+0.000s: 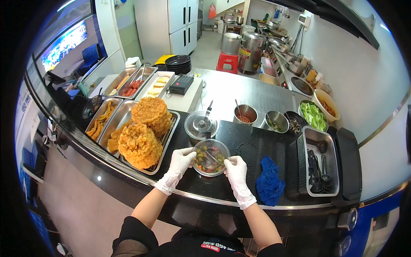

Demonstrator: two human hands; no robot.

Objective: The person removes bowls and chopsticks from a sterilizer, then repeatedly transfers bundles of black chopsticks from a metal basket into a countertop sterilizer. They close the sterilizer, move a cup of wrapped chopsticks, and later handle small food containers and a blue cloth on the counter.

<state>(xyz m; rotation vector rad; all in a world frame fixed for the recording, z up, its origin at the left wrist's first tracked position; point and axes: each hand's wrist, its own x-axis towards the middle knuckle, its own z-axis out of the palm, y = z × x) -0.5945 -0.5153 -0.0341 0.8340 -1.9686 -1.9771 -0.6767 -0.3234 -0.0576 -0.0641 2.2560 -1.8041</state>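
Note:
In white gloves, my left hand [180, 164] and my right hand [236, 172] grip opposite sides of the rim of a clear round lid [210, 157] with a strap-like handle. Under it, through the lid, green and red chopped food shows in a round container. Whether the lid is seated on the container or just above it, I cannot tell. Behind stands a pot with a clear lid [196, 126], a black-handled utensil sticking out. Fried breaded cutlets [141, 146] are piled on a rack in a steel tray to the left. A blue cloth [270, 181] lies crumpled right of my right hand.
A perforated steel pan [335, 170] holds black ladles at the right. Beyond are metal pots [245, 110], [276, 121] with food and a bowl of lettuce [312, 115]. Trays of sausages [132, 88] and fried strips stand at the left, with stacked black bowls [178, 63] behind.

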